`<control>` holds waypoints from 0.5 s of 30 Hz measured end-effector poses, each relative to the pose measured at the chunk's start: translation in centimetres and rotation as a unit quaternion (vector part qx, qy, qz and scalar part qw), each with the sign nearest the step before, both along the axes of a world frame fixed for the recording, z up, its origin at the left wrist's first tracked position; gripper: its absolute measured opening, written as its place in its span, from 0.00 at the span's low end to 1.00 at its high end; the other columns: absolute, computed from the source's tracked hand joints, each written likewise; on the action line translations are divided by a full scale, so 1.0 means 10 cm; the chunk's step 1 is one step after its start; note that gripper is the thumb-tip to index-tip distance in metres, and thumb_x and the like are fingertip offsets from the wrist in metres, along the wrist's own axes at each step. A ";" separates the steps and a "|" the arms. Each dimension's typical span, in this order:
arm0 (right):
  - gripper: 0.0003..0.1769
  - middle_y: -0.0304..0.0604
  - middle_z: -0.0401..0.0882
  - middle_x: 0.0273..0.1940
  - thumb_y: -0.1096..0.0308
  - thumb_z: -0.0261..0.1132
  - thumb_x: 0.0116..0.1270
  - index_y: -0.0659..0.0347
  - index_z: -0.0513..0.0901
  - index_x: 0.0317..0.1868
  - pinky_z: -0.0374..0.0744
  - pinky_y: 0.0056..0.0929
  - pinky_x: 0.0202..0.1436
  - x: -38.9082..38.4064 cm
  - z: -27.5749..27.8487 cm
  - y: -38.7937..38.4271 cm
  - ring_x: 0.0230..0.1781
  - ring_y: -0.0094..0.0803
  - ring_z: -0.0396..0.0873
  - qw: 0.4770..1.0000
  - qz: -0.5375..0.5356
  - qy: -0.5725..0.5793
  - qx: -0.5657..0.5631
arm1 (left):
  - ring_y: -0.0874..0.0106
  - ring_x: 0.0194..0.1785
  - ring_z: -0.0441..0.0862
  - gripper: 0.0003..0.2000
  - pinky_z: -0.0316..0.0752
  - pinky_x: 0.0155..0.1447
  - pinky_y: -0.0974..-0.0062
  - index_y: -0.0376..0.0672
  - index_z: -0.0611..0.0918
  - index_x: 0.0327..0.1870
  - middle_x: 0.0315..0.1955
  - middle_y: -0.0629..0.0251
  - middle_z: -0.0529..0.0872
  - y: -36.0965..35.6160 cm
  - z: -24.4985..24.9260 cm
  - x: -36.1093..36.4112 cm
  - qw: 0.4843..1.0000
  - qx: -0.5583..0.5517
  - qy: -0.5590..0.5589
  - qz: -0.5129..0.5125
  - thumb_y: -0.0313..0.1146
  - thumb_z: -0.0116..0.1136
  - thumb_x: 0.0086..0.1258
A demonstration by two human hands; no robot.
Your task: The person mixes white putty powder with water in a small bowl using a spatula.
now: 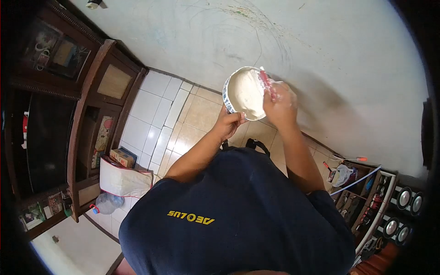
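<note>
A round bowl with a blue-and-white patterned outside is held up close to the wall. Thick off-white paste fills much of it. My left hand grips the bowl at its lower left edge, thumb over the rim and the other fingers underneath. At the bowl's right side, my right hand is closed around a pink-red tool, its whitish end at the paste. White smears cover the fingers of that hand. The tool's exact kind is hard to make out.
A pale wall with scuffs and pencil-like scribbles rises ahead. Tiled floor runs along its foot. On the left are a dark wooden cabinet and a large plastic bottle; on the right, a cluttered shelf and speakers.
</note>
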State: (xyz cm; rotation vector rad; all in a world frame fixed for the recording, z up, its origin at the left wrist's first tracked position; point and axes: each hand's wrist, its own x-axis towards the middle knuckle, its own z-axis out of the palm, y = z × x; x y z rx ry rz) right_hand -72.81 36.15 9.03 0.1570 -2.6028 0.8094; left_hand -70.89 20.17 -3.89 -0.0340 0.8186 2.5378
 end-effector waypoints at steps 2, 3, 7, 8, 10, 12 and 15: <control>0.11 0.51 0.78 0.32 0.68 0.60 0.56 0.60 0.84 0.39 0.78 0.45 0.39 0.02 -0.06 -0.13 0.33 0.50 0.79 0.999 0.009 0.017 0.038 | 0.58 0.63 0.74 0.39 0.75 0.64 0.55 0.44 0.54 0.71 0.62 0.54 0.70 0.01 0.01 -0.03 1.000 -0.007 0.008 -0.002 0.22 0.58 0.57; 0.12 0.51 0.78 0.34 0.68 0.59 0.57 0.60 0.84 0.40 0.79 0.44 0.40 0.04 -0.12 -0.20 0.36 0.48 0.79 0.997 0.009 -0.002 0.079 | 0.58 0.63 0.73 0.39 0.75 0.63 0.56 0.44 0.55 0.71 0.62 0.55 0.70 0.02 0.02 -0.02 1.000 -0.008 0.001 -0.007 0.21 0.58 0.57; 0.12 0.49 0.77 0.37 0.68 0.60 0.56 0.59 0.84 0.40 0.79 0.43 0.42 0.14 -0.13 -0.31 0.40 0.49 0.78 0.993 0.070 -0.047 0.083 | 0.60 0.63 0.73 0.37 0.76 0.62 0.58 0.45 0.56 0.71 0.62 0.56 0.71 0.05 0.04 -0.06 0.999 0.029 0.030 0.004 0.21 0.55 0.58; 0.11 0.49 0.77 0.37 0.68 0.61 0.56 0.58 0.84 0.39 0.79 0.43 0.41 0.15 -0.12 -0.32 0.39 0.50 0.78 0.992 0.107 -0.055 0.045 | 0.60 0.63 0.73 0.37 0.76 0.62 0.58 0.45 0.56 0.71 0.62 0.56 0.71 0.05 0.04 -0.06 0.999 0.030 0.029 0.005 0.21 0.55 0.58; 0.09 0.49 0.77 0.37 0.69 0.61 0.56 0.59 0.84 0.36 0.79 0.43 0.41 0.13 -0.07 -0.25 0.39 0.49 0.78 0.994 0.101 -0.051 0.010 | 0.61 0.63 0.74 0.37 0.77 0.61 0.59 0.45 0.57 0.71 0.62 0.57 0.71 0.04 0.08 -0.06 1.000 0.021 0.010 0.005 0.21 0.54 0.58; 0.07 0.49 0.77 0.37 0.69 0.61 0.56 0.59 0.84 0.34 0.79 0.44 0.41 0.10 -0.02 -0.21 0.38 0.49 0.78 0.994 0.096 -0.048 -0.025 | 0.61 0.63 0.74 0.37 0.77 0.62 0.59 0.45 0.57 0.71 0.62 0.57 0.71 0.04 0.04 -0.09 1.000 0.018 0.007 0.007 0.21 0.54 0.58; 0.03 0.50 0.74 0.29 0.74 0.62 0.55 0.64 0.81 0.26 0.74 0.44 0.32 0.08 -0.02 -0.20 0.29 0.50 0.76 0.992 0.106 0.058 0.027 | 0.65 0.57 0.77 0.36 0.79 0.55 0.65 0.48 0.59 0.69 0.58 0.61 0.74 0.05 0.07 -0.09 1.000 0.020 -0.004 0.011 0.21 0.56 0.57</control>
